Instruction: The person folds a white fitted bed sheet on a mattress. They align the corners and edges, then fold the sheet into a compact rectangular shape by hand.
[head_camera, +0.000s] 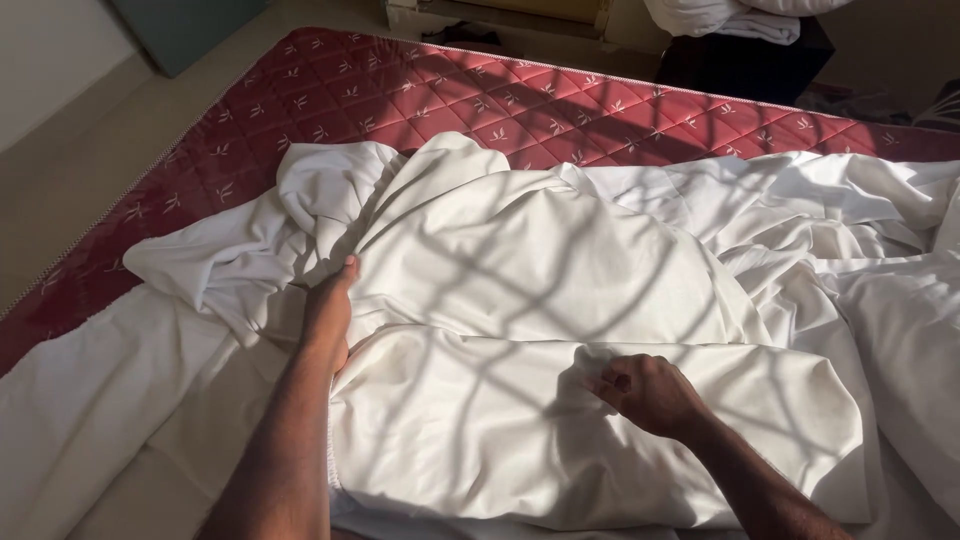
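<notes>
A crumpled white bedsheet (540, 260) lies heaped over a red quilted mattress (420, 90). My left hand (328, 312) reaches into the folds at the left of the heap, fingers tucked under a fold and gripping the cloth. My right hand (648, 392) rests on a flatter folded layer of the sheet nearer to me, its fingers pinching a small pucker of fabric. A grid of window shadows falls across the sheet and both arms.
Tiled floor (80, 150) runs along the mattress's left side. A dark stand (745, 65) with more white linen (720, 18) on it is beyond the far edge. A pale piece of furniture (500, 20) stands at the back.
</notes>
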